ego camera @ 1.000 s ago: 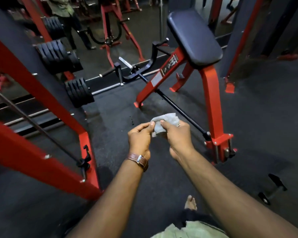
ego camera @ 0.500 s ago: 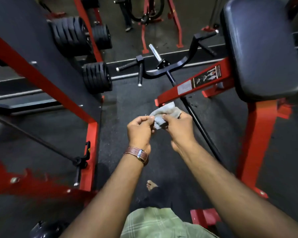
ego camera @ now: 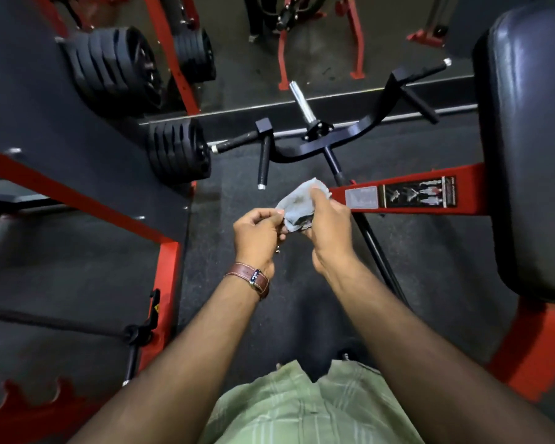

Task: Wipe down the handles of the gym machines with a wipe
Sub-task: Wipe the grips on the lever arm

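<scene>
Your left hand [ego camera: 258,233] and right hand [ego camera: 329,227] meet in front of you, both grasping the same grey wipe [ego camera: 298,205]. The left pinches the wipe's near edge between curled fingers and thumb; the right clamps it from the other side, its index finger lying straight across the top of the cloth. The wipe is crumpled and marked with dark smudges, held in the air above the dark rubber floor [ego camera: 237,193] and touching no machine. A brown leather watch strap [ego camera: 249,277] circles your left wrist.

Just beyond the wipe, the short black handle [ego camera: 263,165] of the row machine points down toward your hands, near the wipe but apart from it. It belongs to a curved black handlebar [ego camera: 343,139] with a chrome sleeve [ego camera: 300,102] rising from its middle. The bar's far right handle [ego camera: 418,104] lies well apart from the wipe. To your right, the machine's red frame beam [ego camera: 404,195] carries an instruction label and passes just beside your right hand, under the black chest pad [ego camera: 532,149]. To your left, black weight plates [ego camera: 180,152] hang on a red and black rack [ego camera: 77,193].
</scene>
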Demonstrator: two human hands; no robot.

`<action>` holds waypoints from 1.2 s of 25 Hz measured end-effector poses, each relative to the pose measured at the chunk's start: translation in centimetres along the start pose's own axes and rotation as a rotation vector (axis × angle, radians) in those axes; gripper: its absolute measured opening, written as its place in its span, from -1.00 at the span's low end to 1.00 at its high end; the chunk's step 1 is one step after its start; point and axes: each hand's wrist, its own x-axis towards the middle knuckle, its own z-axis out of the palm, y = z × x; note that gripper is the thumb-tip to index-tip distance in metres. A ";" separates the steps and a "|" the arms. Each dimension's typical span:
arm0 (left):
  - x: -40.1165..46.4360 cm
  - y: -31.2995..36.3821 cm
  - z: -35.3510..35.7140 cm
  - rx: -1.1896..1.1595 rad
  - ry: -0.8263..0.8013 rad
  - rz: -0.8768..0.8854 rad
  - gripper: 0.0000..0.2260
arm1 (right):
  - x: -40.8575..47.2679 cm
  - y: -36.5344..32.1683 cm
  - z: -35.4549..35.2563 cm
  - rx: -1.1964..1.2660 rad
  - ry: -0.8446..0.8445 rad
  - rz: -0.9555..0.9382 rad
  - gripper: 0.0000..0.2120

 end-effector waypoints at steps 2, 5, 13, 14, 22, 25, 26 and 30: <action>2.6 0.6 1.8 -0.004 0.026 -0.007 -0.85 | 3.7 -0.7 0.9 0.036 0.000 0.069 -0.74; 6.6 1.4 4.4 -0.026 0.066 -0.027 -0.89 | 9.2 -0.6 2.1 -0.032 -0.044 0.034 -0.73; 19.3 0.2 8.4 0.040 0.247 -0.111 -0.88 | 23.5 0.4 6.0 -0.235 -0.037 0.051 -0.83; 21.2 -0.3 8.4 0.068 0.275 -0.117 -0.85 | 25.0 1.0 6.7 -0.248 -0.034 0.049 -0.80; 35.9 -5.9 6.9 0.318 0.399 -0.204 -0.78 | 38.3 7.5 13.9 -0.435 0.007 0.095 -0.73; 40.5 -7.8 6.1 0.340 0.388 -0.218 -0.80 | 43.2 9.3 17.0 -0.385 0.014 0.057 -0.79; 41.8 -8.4 6.1 0.319 0.369 -0.225 -0.77 | 44.8 9.9 17.7 -0.385 0.041 0.040 -0.80; 44.7 -10.2 5.7 0.266 0.355 -0.260 -0.80 | 46.7 12.8 18.8 -0.584 0.081 -0.104 -0.83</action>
